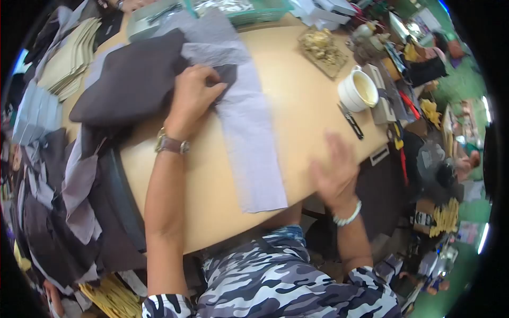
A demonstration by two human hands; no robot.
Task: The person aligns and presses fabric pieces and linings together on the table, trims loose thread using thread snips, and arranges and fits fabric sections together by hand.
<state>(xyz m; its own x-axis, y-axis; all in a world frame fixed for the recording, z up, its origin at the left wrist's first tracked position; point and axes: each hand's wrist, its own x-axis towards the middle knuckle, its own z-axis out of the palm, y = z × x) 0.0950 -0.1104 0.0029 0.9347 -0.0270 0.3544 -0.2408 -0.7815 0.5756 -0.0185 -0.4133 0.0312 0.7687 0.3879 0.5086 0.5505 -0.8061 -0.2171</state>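
My left hand [196, 98], with a watch on its wrist, is closed in a pinch at the right edge of a dark grey cloth piece [135, 77]. Part of that edge is hidden behind the fingers. Beneath it a long strip of pale lavender fabric [252, 153] runs down the table to its front edge. To the right, my right hand [336, 172], wearing a pale bead bracelet, is blurred by motion over the table's front edge. Its thumb and fingers look apart, with nothing visible between them.
On the table [291, 85] stand a white cup [358, 90], a small black-handled cutter [351, 122] and a tray of yellowish bits [322, 47]. Teal baskets [260, 16] sit at the back. Stacked cream cloth [71, 55] and hanging dark fabric [47, 212] crowd the left.
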